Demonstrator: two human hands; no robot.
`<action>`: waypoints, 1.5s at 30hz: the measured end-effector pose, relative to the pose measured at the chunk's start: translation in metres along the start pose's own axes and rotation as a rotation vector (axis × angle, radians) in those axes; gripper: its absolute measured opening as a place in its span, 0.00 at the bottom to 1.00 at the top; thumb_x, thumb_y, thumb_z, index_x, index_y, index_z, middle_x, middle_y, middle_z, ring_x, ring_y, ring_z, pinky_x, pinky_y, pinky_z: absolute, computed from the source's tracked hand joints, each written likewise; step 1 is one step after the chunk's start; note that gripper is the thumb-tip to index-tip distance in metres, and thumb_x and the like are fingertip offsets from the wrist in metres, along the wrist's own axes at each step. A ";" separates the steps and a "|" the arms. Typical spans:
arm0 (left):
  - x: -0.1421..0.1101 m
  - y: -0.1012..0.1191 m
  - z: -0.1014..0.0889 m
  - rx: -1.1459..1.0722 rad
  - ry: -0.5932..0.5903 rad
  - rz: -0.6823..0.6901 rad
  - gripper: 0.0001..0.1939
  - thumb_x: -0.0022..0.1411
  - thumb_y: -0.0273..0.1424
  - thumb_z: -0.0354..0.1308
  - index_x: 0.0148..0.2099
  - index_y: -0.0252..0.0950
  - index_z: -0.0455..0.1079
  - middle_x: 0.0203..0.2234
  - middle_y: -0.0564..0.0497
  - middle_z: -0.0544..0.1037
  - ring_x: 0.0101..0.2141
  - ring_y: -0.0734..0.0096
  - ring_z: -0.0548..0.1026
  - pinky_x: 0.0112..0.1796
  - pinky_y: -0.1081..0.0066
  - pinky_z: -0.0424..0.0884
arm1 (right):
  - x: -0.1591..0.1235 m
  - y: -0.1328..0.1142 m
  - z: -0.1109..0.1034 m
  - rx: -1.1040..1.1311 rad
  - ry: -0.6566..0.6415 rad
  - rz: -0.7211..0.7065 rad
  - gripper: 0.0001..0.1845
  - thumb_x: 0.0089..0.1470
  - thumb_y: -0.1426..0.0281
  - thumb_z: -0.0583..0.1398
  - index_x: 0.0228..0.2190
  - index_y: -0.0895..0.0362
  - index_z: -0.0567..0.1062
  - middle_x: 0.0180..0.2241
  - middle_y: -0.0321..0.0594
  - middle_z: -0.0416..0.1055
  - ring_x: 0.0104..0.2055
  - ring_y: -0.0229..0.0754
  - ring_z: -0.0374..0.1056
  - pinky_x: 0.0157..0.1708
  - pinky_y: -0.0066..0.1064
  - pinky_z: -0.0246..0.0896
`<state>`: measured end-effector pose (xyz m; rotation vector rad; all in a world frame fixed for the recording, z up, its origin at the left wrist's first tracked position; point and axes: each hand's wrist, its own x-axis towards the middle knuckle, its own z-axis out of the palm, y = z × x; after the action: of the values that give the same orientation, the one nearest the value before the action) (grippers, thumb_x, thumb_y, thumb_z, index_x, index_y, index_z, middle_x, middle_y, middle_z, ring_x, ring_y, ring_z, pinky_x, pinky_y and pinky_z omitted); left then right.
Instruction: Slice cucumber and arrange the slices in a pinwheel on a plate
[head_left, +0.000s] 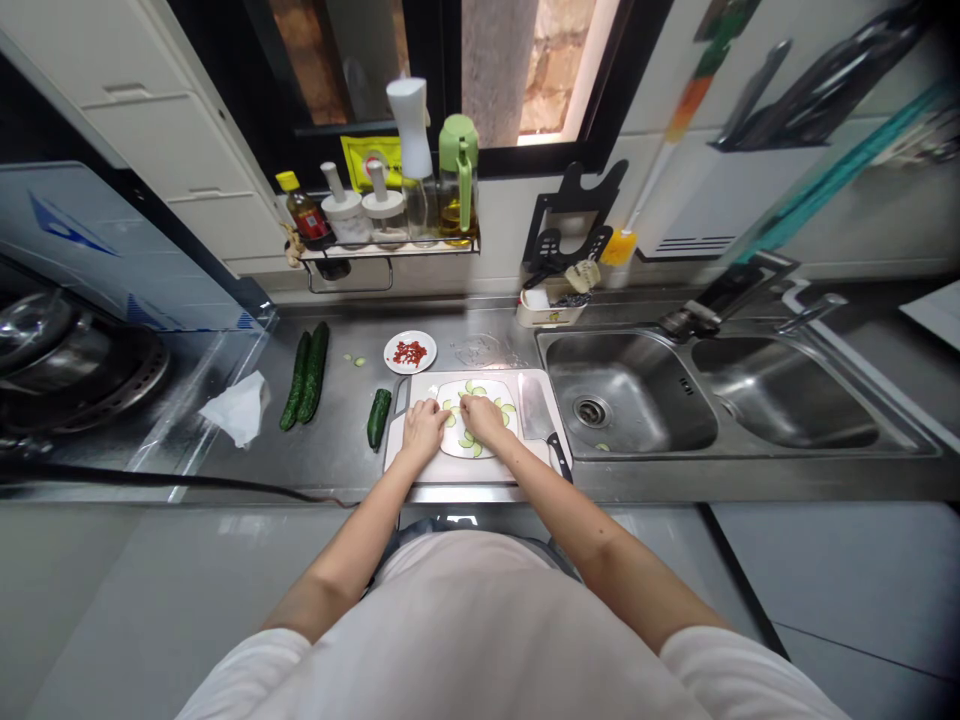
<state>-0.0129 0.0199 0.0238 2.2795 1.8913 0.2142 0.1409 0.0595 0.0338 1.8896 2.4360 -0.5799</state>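
A white plate (480,391) lies on a pale cutting board (409,462), with thin green-edged cucumber slices (474,386) set around it in small groups. My left hand (424,430) is at the plate's left rim, its fingers closed together beside a slice; what they pinch is too small to make out. Over the plate's middle, my right hand (484,420) is closed in a pinch, and its fingertips hide whatever is in them. On the board's right side rests a cleaver (534,405) with a black handle. A cut cucumber piece (379,419) lies left of the board.
Two whole cucumbers (306,375) and a crumpled white tissue (238,408) lie further left. Behind the board stands a small plate (389,357) of chopped red pieces. A double sink (637,390) is on the right. Bottles and jars fill a wall rack (390,250); a stove (90,380) is far left.
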 end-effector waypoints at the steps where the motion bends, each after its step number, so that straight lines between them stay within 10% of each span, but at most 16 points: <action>1: 0.000 0.000 -0.001 -0.004 -0.011 -0.005 0.15 0.65 0.28 0.51 0.47 0.47 0.76 0.44 0.45 0.70 0.47 0.59 0.64 0.45 0.62 0.59 | 0.000 0.000 0.000 -0.006 0.000 -0.004 0.15 0.63 0.71 0.49 0.42 0.55 0.74 0.42 0.46 0.73 0.44 0.44 0.67 0.36 0.29 0.54; 28: -0.001 0.004 -0.008 0.055 -0.045 0.031 0.15 0.67 0.31 0.48 0.47 0.46 0.76 0.44 0.45 0.70 0.45 0.59 0.64 0.45 0.60 0.58 | -0.006 -0.004 -0.004 -0.028 -0.002 -0.014 0.13 0.63 0.71 0.49 0.42 0.55 0.73 0.42 0.48 0.73 0.45 0.45 0.67 0.38 0.30 0.55; 45: 0.006 0.000 -0.005 -0.183 0.043 -0.098 0.17 0.62 0.26 0.50 0.48 0.43 0.76 0.41 0.46 0.75 0.47 0.61 0.69 0.48 0.63 0.61 | -0.058 0.025 -0.012 0.241 0.211 -0.010 0.13 0.61 0.69 0.50 0.38 0.55 0.74 0.36 0.41 0.75 0.38 0.40 0.67 0.33 0.26 0.52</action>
<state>-0.0131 0.0256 0.0288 2.0742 1.9115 0.4084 0.1831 0.0144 0.0510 2.1293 2.6078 -0.7408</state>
